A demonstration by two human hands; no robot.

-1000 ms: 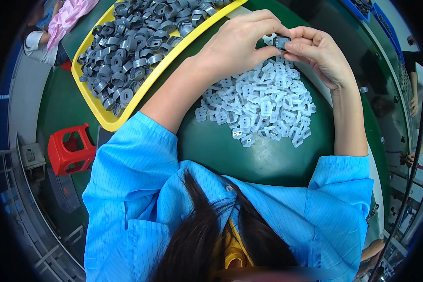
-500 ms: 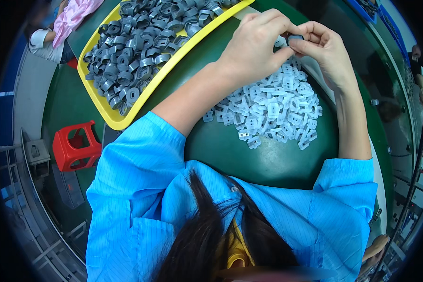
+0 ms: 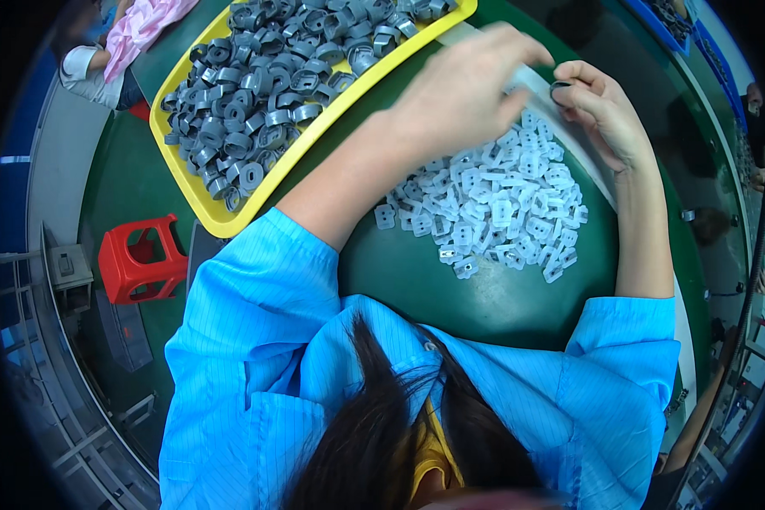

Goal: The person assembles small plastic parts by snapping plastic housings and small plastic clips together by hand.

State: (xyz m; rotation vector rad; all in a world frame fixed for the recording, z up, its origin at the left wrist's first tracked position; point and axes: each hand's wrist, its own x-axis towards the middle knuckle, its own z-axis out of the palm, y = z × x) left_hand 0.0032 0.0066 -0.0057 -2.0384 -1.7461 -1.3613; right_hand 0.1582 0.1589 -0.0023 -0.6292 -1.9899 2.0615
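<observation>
My right hand [image 3: 608, 115] has its thumb and fingers closed on a small dark grey ring-shaped part [image 3: 560, 87], mostly hidden by the fingertips. Just to its left, my left hand [image 3: 476, 85] is blurred by motion, but its thumb and forefinger stand apart with nothing visible between them. Below both hands, a loose pile of small translucent white plastic pieces with holes [image 3: 497, 200] lies on the green table [image 3: 484, 297]. A yellow tray [image 3: 302, 140] heaped with grey ring-shaped plastic parts [image 3: 268, 85] stands to the left of my left hand.
A red plastic stool [image 3: 140, 259] is on the left, beyond the tray. Another person's arm [image 3: 98, 61] and pink cloth [image 3: 144, 30] show at the upper left. Blue bins [image 3: 667, 21] line the upper right. A pale strip [image 3: 582, 144] runs along beneath my right hand.
My left hand has come away from the dark grey part that both hands were touching. The right hand keeps the part and now sits slightly farther right and lower in the picture.
</observation>
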